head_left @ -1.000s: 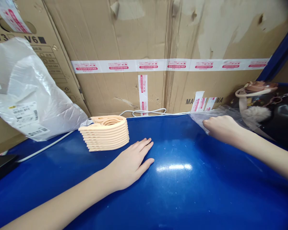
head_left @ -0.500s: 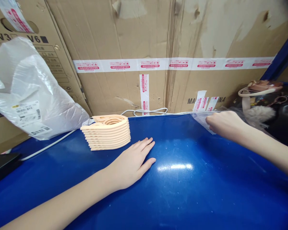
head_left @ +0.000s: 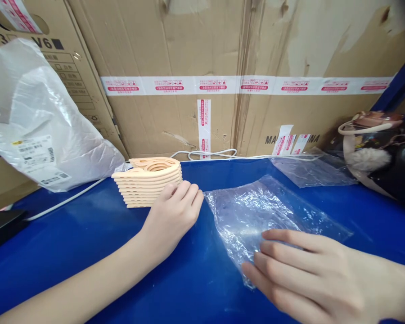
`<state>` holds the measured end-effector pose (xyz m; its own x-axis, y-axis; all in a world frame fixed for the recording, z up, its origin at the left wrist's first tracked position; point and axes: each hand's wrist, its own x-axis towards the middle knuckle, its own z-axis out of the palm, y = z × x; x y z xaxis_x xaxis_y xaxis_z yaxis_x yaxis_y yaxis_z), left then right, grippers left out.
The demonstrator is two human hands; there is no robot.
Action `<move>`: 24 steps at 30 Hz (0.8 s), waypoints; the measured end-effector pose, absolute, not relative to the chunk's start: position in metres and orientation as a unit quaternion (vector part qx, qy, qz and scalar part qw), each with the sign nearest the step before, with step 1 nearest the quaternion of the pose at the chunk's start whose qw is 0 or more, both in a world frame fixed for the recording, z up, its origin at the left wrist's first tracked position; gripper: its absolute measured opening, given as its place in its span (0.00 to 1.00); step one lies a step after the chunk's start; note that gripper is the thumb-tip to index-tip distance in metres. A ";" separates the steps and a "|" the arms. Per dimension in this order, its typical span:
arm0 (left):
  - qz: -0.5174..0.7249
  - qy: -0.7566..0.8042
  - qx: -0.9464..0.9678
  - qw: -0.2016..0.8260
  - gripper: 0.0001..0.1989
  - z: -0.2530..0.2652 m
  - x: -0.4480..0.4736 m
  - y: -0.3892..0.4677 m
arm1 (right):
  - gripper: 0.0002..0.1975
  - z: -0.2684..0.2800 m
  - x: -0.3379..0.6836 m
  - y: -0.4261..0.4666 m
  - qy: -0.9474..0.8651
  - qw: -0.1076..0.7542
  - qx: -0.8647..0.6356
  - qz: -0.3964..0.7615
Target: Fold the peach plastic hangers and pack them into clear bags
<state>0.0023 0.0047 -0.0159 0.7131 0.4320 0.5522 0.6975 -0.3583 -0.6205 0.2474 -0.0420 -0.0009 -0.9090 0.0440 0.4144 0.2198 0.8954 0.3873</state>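
A clear plastic bag (head_left: 253, 204) lies spread on the blue tabletop between my two hands. My left hand (head_left: 175, 218) is curled closed at the bag's upper left corner, its thumb hidden beneath. Just behind that hand sits a neat stack of peach plastic pieces that look like hangers (head_left: 145, 182), and the knuckles overlap its right end. Over the bag's lower right part is my right hand (head_left: 310, 270), palm down, with its fingers extended and somewhat apart; the fingertips are over the film.
A white mailing bag (head_left: 50, 121) with a label leans at the left. Large cardboard boxes (head_left: 165, 121) line the back, with a white cable (head_left: 219, 155) along their foot. Another clear bag (head_left: 310, 168) and a black handbag (head_left: 401, 157) lie at the right; a black object (head_left: 5, 229) is at the left edge.
My right hand has come from the back right toward the front, and a clear bag now lies spread on the table. My left hand, flat before, has curled its fingers at the bag's corner.
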 end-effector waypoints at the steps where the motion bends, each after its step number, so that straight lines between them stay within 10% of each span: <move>1: -0.144 -0.348 -0.809 0.450 0.14 -0.015 0.002 0.005 | 0.12 -0.002 0.247 -0.043 -0.949 0.220 -0.060 -0.218; 24: -0.085 -0.287 -0.825 0.479 0.10 -0.015 0.000 0.011 | 0.11 -0.044 0.257 -0.069 -0.916 0.291 -0.218 -0.168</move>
<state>0.0002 0.0108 -0.0148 0.8209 0.3919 0.4154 0.5551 -0.3766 -0.7417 0.2566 -0.0695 -0.0444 -0.7352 0.3023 0.6068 0.4980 0.8481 0.1809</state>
